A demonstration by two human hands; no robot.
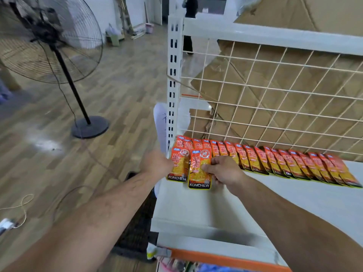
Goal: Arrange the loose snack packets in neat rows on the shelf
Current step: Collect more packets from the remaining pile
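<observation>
Two glossy foil snack packets lie flat near the back-left corner of the shelf (216, 209), just in front of the long row. Each is a slim orange-yellow rectangle with a red top, a round seal and a black band reading KONCHEW. The right-hand packet (199, 173) is pinched at its right edge by the right hand (223, 172), thumb on its face and fingers curled beneath. It sits a little nearer the front edge than the left-hand packet (177, 167), and the two touch or slightly overlap. The left hand (157, 163) meets that packet's left edge at the shelf's left side. Its fingers are blurred and hidden, so I cannot tell whether it grips.

Behind them the back row of packets (275, 163) runs along the rear edge toward the right, overlapped like shingles. There are roughly eighteen, though the overlap blurs the count.

The shelf is smooth white painted metal. A white wire grid (275, 99) forms its back, and one slotted upright post (172, 75) stands at the back-left corner. Brown corrugated cardboard (306, 75) shows through the grid. To the left, one black pedestal fan (49, 40) with a round wire cage stands on the wood-pattern floor (121, 85).
</observation>
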